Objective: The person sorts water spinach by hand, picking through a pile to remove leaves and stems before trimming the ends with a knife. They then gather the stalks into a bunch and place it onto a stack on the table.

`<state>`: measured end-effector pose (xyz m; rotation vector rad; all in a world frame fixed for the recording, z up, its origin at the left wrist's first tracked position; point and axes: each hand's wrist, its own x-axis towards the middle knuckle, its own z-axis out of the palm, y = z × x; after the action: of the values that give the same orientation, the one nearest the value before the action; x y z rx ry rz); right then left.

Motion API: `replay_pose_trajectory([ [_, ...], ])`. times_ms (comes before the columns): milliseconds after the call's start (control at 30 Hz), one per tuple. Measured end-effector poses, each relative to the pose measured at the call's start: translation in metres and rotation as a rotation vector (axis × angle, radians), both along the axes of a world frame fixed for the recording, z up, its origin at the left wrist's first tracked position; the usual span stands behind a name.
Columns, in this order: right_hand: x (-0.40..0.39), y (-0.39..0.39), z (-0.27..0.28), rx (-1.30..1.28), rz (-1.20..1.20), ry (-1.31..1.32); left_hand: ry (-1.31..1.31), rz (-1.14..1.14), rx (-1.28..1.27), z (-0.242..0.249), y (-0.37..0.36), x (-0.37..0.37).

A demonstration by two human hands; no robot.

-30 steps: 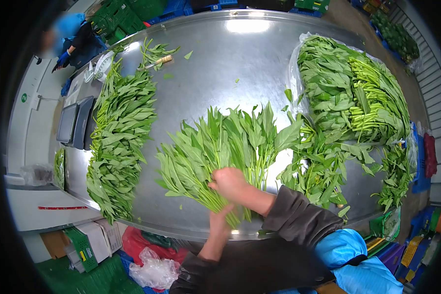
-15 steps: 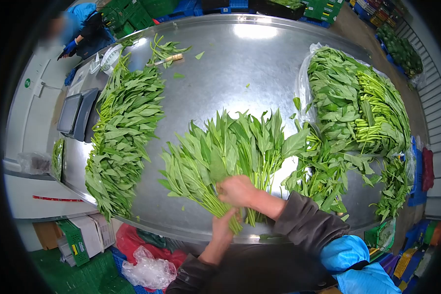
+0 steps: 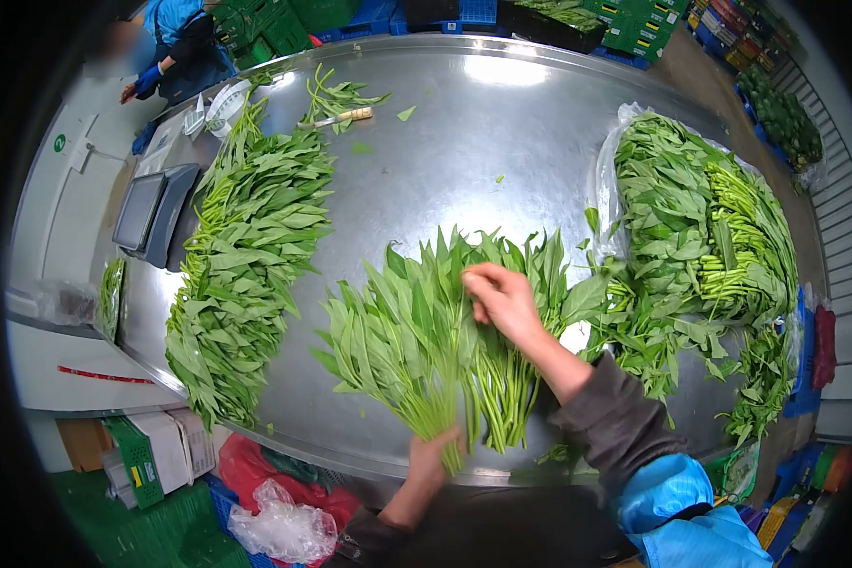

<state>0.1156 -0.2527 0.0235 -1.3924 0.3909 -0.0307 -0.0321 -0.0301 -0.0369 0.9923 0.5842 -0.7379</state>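
A bunch of leafy green stems [image 3: 388, 331] fans out near the front edge of the metal table. My left hand [image 3: 433, 452] is wrapped round the lower ends of its stems. Above the leaves, my right hand [image 3: 504, 301] has its fingers curled together; whatever they pinch, if anything, is too small to make out. A second bunch [image 3: 506, 379] lies under and beside my right hand, its stems pointing toward me. Loose greens [image 3: 648, 346] are spread to the right of it.
A long pile of greens [image 3: 256, 256] covers the table's left part, beside a scale [image 3: 153, 213]. A knife [image 3: 355, 115] lies at the back. Greens in clear plastic [image 3: 663, 189] are at the right. A person [image 3: 175, 47] stands at the far left.
My right hand has moved up from the stems to the leaves and off the held bunch's stems. My left hand stays on the stem ends. The person at the far left has shifted slightly.
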Motion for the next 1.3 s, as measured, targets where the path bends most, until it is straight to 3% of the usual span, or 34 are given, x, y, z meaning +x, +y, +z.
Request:
replay_pose_trajectory([
  [33,0.017,0.003,-0.006,-0.199,0.175,0.027,0.015,-0.040,0.029,0.000,0.003,0.000],
  [67,0.035,0.006,-0.020,-0.198,0.169,0.023,0.010,-0.045,0.030,0.000,0.004,0.000],
  [133,0.072,0.015,-0.050,-0.914,0.174,-0.327,0.020,-0.049,-0.021,0.000,0.003,0.002],
  [167,0.083,0.022,-0.048,-0.915,0.166,-0.329,0.024,-0.052,-0.039,0.001,0.003,0.002],
  [233,0.103,0.035,-0.050,-1.113,0.381,-0.152,0.042,-0.044,-0.022,0.003,0.000,0.004],
  [267,0.114,0.037,-0.056,-1.110,0.384,-0.150,0.065,-0.028,-0.007,0.003,0.000,0.003],
  [333,0.127,0.041,-0.065,-1.277,0.616,0.002,0.060,-0.052,-0.016,-0.001,0.004,0.002],
  [400,0.123,0.037,-0.068,-1.291,0.588,-0.072,0.099,-0.014,-0.022,0.005,0.001,0.003],
  [467,0.119,0.029,-0.066,-1.296,0.256,-0.160,0.103,-0.012,-0.049,0.001,0.002,0.002],
  [533,0.114,0.009,-0.047,-0.878,-0.184,-0.026,0.105,-0.018,-0.072,0.000,0.005,0.000],
  [600,0.102,-0.024,-0.034,-0.685,-0.268,-0.149,0.113,-0.020,-0.058,0.001,0.004,0.002],
  [667,0.061,-0.054,-0.003,-0.675,-0.121,-0.043,0.103,0.005,-0.055,-0.001,0.003,0.000],
  [767,-0.020,-0.100,0.024,-1.188,-0.080,0.088,-0.039,-0.139,0.002,-0.010,0.009,-0.006],
  [800,-0.045,-0.114,0.027,-1.302,-0.100,0.146,-0.026,-0.068,0.032,-0.005,0.006,-0.004],
  [933,-0.135,-0.129,0.026,-1.642,-0.067,-0.040,-0.082,0.058,0.126,0.008,-0.001,0.001],
  [1000,-0.165,-0.108,0.019,-1.206,0.090,0.117,-0.091,0.062,0.143,0.010,-0.003,0.000],
  [1067,-0.180,-0.076,-0.002,-0.568,0.251,0.431,-0.154,0.050,0.169,0.009,-0.005,-0.001],
  [1200,-0.194,-0.006,-0.076,-0.333,0.042,0.406,-0.084,0.054,0.160,0.013,-0.017,0.003],
  [1233,-0.188,0.003,-0.067,-0.330,0.036,0.401,-0.041,0.021,0.116,0.007,-0.021,0.004],
  [1300,-0.176,0.014,-0.048,-0.069,0.014,0.495,-0.049,0.009,0.058,0.005,-0.034,0.006],
])
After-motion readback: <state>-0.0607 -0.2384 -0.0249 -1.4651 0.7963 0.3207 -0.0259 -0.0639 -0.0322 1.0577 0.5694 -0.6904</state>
